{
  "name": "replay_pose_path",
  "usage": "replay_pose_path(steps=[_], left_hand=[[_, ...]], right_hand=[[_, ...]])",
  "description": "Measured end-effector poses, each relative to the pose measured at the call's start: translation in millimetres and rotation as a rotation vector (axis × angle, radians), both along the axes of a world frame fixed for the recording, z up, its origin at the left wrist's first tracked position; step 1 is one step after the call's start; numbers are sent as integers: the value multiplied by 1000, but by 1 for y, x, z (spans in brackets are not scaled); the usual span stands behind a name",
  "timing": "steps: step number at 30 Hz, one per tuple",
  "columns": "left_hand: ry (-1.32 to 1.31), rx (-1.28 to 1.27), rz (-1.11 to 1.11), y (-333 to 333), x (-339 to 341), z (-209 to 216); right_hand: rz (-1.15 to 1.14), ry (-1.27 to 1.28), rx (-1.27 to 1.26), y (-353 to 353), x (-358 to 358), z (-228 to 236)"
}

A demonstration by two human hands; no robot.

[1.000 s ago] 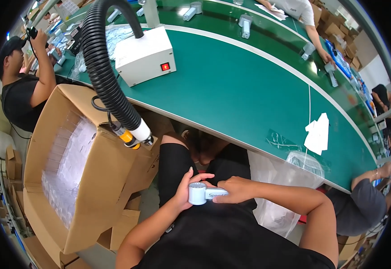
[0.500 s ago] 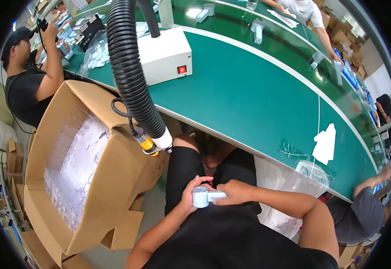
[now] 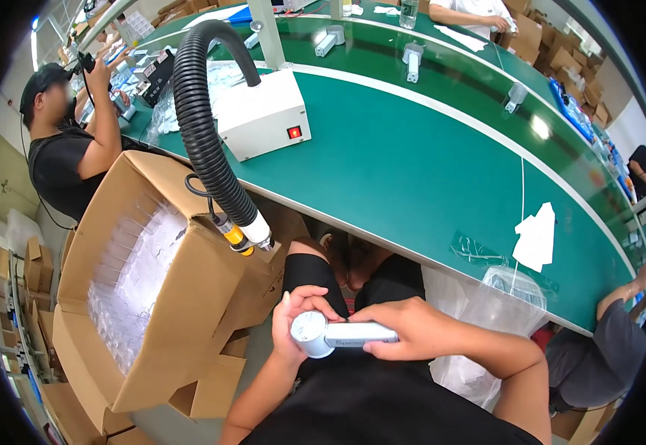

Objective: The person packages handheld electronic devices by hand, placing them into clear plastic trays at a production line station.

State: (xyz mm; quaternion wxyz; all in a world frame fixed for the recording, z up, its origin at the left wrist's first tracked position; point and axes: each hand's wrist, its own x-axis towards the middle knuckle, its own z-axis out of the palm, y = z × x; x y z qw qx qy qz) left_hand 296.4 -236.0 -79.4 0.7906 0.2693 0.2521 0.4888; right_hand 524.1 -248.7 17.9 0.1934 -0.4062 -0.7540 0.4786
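Okay, since the earlier frame, the pale blue device (image 3: 345,332) has swung so more of its handle (image 3: 363,332) shows, and the left fingers (image 3: 312,294) have loosened above its round head (image 3: 310,332); far right, a co-worker's hand (image 3: 502,24) has pulled back from the green belt (image 3: 471,85). Device: cylindrical head, straight boxy handle, dark lettering along the side, some glare on top. From my remote feed it's over the lap, short of the table (image 3: 412,200). Right hand (image 3: 415,326) pinches the handle's far end, thumb along the near side. Left hand (image 3: 286,326) cups around the head, fingers curled; I can't tell whether they grip.
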Motion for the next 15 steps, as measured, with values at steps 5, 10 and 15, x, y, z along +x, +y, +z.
replay_pose_path(steps=[5, 10, 15], left_hand=[[35, -72, -3, 4, -3, 10], [4, 294, 57, 2, -10, 19], [-81, 606, 38, 12, -8, 28]], right_hand=[[35, -203, 526, -21, 3, -4], [-173, 205, 553, -20, -1, -49], [-265, 304, 600, -19, -7, -52]])
